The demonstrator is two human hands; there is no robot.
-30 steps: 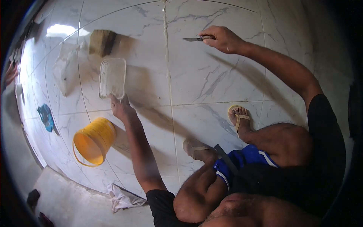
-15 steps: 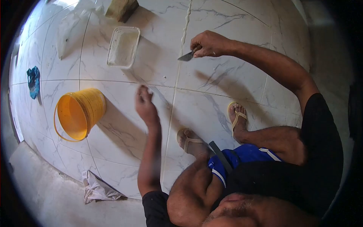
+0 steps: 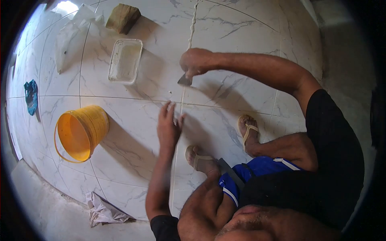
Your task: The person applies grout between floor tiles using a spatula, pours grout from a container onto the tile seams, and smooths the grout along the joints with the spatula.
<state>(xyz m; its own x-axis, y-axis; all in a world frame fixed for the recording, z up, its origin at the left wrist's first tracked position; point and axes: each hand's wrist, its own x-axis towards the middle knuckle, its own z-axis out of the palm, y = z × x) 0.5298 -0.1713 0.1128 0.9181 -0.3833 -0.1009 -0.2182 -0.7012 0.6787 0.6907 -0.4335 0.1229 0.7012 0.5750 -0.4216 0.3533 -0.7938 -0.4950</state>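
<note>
My right hand (image 3: 197, 62) is closed around a putty knife (image 3: 185, 81), whose handle is mostly hidden in my fist. The blade points down toward the floor, over the joint between two tiles. A bead of white paste (image 3: 192, 26) runs along that joint, up from my fist. My left hand (image 3: 169, 128) is held low over the tiles, fingers apart and nothing in it. To the left of the knife stands a white rectangular tub (image 3: 140, 60) with whitish residue inside.
A yellow bucket (image 3: 98, 124) lies tipped at the left. Behind the tub are a block (image 3: 122, 19) and a clear plastic bag (image 3: 66, 42). A teal crumpled bag (image 3: 31, 97) and a whitish cloth (image 3: 102, 211) lie farther out. My sandalled feet rest on the marbled tiles (image 3: 132, 160).
My right hand has drawn the putty knife down along the joint, toward me. My left hand has moved right and its fingers have spread. The view has shifted slightly.
</note>
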